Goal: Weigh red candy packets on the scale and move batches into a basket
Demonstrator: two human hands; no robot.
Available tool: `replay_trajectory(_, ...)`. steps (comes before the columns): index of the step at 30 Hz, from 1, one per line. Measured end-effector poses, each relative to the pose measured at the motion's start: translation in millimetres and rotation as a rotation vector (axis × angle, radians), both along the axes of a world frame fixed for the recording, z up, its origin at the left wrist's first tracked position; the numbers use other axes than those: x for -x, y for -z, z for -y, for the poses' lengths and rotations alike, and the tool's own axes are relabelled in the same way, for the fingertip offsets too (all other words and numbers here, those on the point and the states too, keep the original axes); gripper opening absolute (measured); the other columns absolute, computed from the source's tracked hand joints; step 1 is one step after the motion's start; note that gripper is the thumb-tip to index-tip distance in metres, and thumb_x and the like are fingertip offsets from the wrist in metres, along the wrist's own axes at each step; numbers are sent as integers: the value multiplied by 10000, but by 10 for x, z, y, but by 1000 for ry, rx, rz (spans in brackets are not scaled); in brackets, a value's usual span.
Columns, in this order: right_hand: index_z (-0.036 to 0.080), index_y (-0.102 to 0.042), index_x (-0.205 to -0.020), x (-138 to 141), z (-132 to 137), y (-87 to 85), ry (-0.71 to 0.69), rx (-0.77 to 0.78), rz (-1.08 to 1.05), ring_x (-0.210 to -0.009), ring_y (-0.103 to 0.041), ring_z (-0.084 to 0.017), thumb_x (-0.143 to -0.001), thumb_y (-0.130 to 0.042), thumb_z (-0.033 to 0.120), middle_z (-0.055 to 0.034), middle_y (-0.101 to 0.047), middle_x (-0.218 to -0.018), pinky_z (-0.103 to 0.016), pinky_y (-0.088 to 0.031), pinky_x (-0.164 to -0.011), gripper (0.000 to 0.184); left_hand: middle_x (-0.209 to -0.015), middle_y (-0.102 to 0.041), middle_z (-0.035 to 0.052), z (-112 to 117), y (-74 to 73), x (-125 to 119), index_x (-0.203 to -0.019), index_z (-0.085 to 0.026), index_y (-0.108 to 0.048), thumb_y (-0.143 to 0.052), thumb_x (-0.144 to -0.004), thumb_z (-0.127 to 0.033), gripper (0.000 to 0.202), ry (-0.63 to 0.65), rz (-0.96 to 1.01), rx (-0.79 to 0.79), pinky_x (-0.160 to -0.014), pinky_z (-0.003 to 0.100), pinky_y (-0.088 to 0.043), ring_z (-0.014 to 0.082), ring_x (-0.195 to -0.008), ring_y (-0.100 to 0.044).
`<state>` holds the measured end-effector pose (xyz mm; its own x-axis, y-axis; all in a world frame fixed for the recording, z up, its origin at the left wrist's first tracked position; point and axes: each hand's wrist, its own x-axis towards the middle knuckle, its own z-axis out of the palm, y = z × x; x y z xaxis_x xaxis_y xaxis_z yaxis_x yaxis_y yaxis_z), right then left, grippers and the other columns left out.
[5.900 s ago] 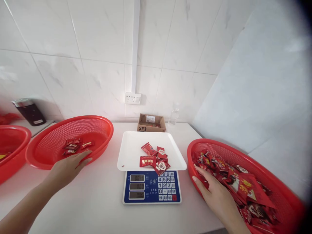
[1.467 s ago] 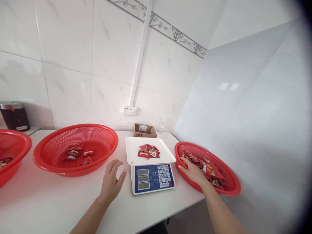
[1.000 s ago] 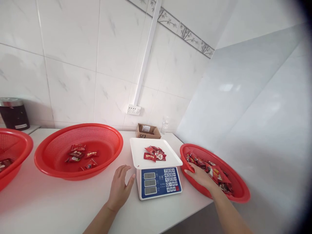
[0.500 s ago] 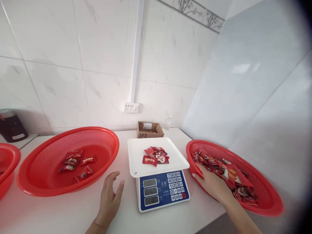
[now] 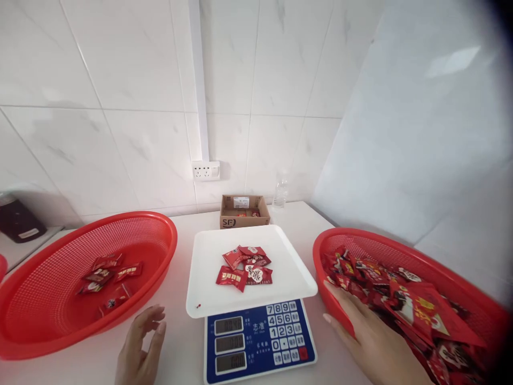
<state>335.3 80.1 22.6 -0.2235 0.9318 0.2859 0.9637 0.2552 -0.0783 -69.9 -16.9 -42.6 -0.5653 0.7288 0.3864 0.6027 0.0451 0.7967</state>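
My right hand (image 5: 363,331) grips the near left rim of a red plastic basket (image 5: 404,248), its thumb outside and fingers over the edge. Many small red packets (image 5: 377,272) fill that basket. My left hand (image 5: 140,345) hovers empty between another red basket (image 5: 150,224) and the scale, its fingers curled and apart. On the white pan (image 5: 290,286) of a digital scale (image 5: 256,339) lies a small heap of red packets (image 5: 246,267). The scale's top display is lit but hard to read; the two below seem to show zeros.
Several red packets (image 5: 106,275) lie in the left basket. Behind the scale stand an open cardboard box (image 5: 240,220) with a few packets and a clear plastic bottle (image 5: 280,193). A dark container (image 5: 20,219) stands far left. A socket (image 5: 206,170) is on the tiled wall.
The camera view has shifted closer to the scale and right basket. Both hands stay beside the same things, the right still at the basket's rim. The packets on the pan look unchanged.
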Motion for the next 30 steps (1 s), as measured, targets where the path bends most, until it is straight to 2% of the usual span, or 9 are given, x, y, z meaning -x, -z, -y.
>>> replay_trajectory(3, 241, -492, -1328, -50, -21, 40, -72, -68, 14, -1167, -559, -271, -900, -341, 483, -97, -548, -1329, -431, -546, -847, 514, -1008, -680, 96, -7, 22, 13, -1034, -226, -556, -529, -743, -604, 477, -20, 4, 33, -499, 261, -550, 252, -861, -684)
replay_trajectory(8, 211, -513, -1305, 22, -1, 38, -166, -245, -17, -1242, -477, -322, -899, -390, 464, -134, -501, -1366, -507, -495, -918, 494, -979, -688, 95, -57, 17, 6, -1027, -225, -562, -528, -747, -603, 472, -30, -36, 29, -498, 259, -550, 248, -831, -692)
replay_trajectory(10, 227, -482, -1329, 177, 17, -48, -242, -206, -67, -1273, -446, -299, -901, -416, 449, -112, -473, -1395, -478, -487, -945, 487, -982, -684, 97, -72, 3, -9, -1029, -218, -559, -529, -761, -581, 451, -25, -49, 3, -509, 259, -552, 239, -816, -693)
replay_trajectory(14, 273, -475, -1335, 630, -34, -275, -411, -1, -138, -1309, -404, -259, -906, -436, 445, -59, -475, -1402, -464, -442, -1006, 464, -967, -671, 91, -59, -40, -50, -1035, -207, -556, -519, -806, -504, 376, -6, -126, -85, -606, 288, -573, 217, -816, -685)
replay_trajectory(18, 214, -511, -1308, 1024, -218, -391, -450, 86, -190, -1325, -372, -264, -918, -431, 355, -72, -516, -1365, -476, -388, -1050, 423, -965, -666, 81, 7, -115, -76, -1047, -204, -550, -518, -833, -417, 304, 45, -245, -175, -718, 324, -574, 211, -859, -676)
replay_trajectory(22, 182, -600, -1182, 1204, -343, -424, -445, 79, -252, -1189, -502, -264, -893, -458, 212, -100, -624, -1207, -483, -396, -1019, 324, -958, -664, 73, 59, -286, -114, -1040, -213, -550, -511, -847, -391, 265, 74, -300, -181, -693, 315, -573, 202, -820, -681)
replay_trajectory(26, 181, -651, -1039, 1216, -331, -459, -443, 188, -303, -1015, -576, -221, -866, -475, 138, -84, -665, -1039, -397, -452, -916, 250, -957, -663, 64, 16, -556, -215, -1018, -234, -556, -504, -857, -382, 225, 104, -356, -180, -616, 279, -562, 185, -771, -677)
replay_trajectory(28, 198, -659, -989, 1198, -304, -466, -439, 228, -336, -974, -586, -210, -867, -485, 153, -68, -668, -993, -366, -460, -871, 218, -931, -667, 50, -54, -707, -296, -983, -247, -568, -501, -867, -342, 164, 171, -412, -199, -638, 266, -555, 181, -805, -671)
replay_trajectory(30, 204, -663, -956, 1185, -275, -474, -441, 254, -362, -949, -592, -209, -874, -497, 199, -62, -669, -961, -354, -458, -849, 185, -902, -674, 31, -157, -851, -395, -956, -258, -579, -502, -873, -278, 115, 300, -483, -216, -717, 261, -546, 170, -852, -658)
